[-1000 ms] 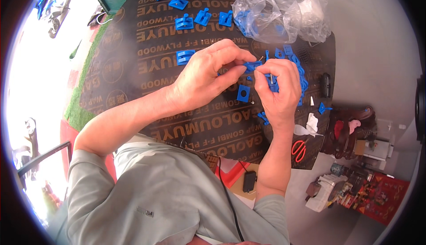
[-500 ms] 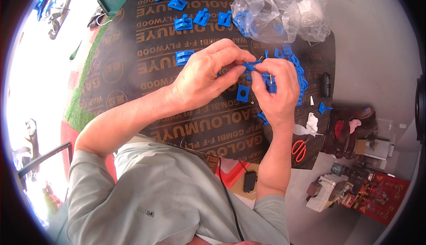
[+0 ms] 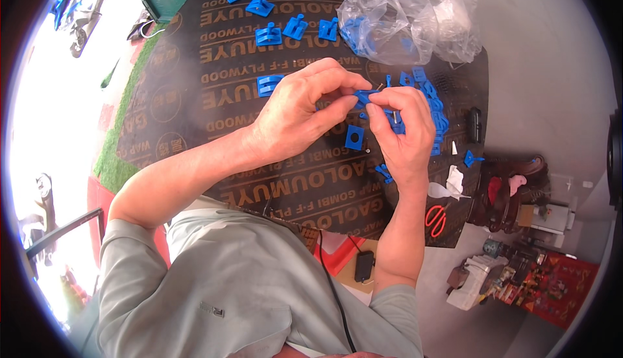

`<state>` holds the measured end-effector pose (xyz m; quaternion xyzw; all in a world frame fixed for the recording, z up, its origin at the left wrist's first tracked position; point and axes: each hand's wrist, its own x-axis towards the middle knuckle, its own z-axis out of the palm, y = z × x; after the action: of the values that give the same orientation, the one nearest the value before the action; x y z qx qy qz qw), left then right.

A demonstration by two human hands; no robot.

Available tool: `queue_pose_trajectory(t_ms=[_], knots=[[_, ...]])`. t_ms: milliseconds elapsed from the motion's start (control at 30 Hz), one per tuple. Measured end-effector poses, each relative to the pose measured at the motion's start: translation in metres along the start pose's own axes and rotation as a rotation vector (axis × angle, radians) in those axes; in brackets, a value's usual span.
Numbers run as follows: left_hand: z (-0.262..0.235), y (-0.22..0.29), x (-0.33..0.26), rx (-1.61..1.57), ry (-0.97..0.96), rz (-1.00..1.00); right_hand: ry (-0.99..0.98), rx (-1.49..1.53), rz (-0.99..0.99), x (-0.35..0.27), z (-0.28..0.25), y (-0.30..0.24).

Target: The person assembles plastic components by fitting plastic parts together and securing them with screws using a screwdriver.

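Observation:
Between the fingertips of both hands is a small blue plastic part [image 3: 365, 97], mostly covered by the fingers. My left hand [image 3: 305, 102] pinches it from the left with thumb and forefinger. From the other side my right hand [image 3: 403, 123] grips it the same way. Just below the fingers lies a square blue plate with a round hole [image 3: 354, 137]. A blue bracket [image 3: 268, 85] rests left of my left hand, partly behind it. A pile of loose blue parts [image 3: 439, 119] lies right of my right hand.
Several assembled blue pieces [image 3: 268, 34] stand along the far side of the dark plywood table [image 3: 195, 98]. A clear plastic bag [image 3: 402, 24] holds more blue parts. On the right are red-handled scissors [image 3: 435, 220], crumpled white paper [image 3: 455, 179] and a black object [image 3: 475, 124].
The blue part has turned slightly between my fingertips. Both hands stay in nearly the same place and keep their pinch.

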<state>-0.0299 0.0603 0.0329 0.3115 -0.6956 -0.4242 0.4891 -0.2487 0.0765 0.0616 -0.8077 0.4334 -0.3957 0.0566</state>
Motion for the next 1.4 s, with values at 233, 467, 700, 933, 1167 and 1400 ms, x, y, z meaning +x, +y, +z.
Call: queue_pose_trajectory(t_ms=[233, 467, 700, 933, 1167, 1400], knots=[[0.000, 0.002, 0.000, -0.050, 0.018, -0.017, 0.050, 0.195, 0.200, -0.004, 0.003, -0.004], [0.000, 0.002, 0.001, -0.077, 0.017, -0.007, 0.024, -0.014, -0.072, -0.001, 0.002, 0.008], [0.004, -0.010, 0.001, -0.682, 0.027, -0.274, 0.050, 0.101, 0.092, 0.001, 0.005, -0.005], [-0.003, -0.012, 0.005, -0.707, -0.035, -0.398, -0.030, 0.018, 0.111, -0.005, 0.015, 0.005], [-0.002, -0.009, 0.005, -0.395, -0.132, -0.427, -0.029, 0.074, 0.178, -0.009, 0.013, 0.007], [-0.006, -0.008, 0.005, -0.392, -0.051, -0.406, 0.135, 0.164, 0.264, -0.007, 0.012, 0.019]])
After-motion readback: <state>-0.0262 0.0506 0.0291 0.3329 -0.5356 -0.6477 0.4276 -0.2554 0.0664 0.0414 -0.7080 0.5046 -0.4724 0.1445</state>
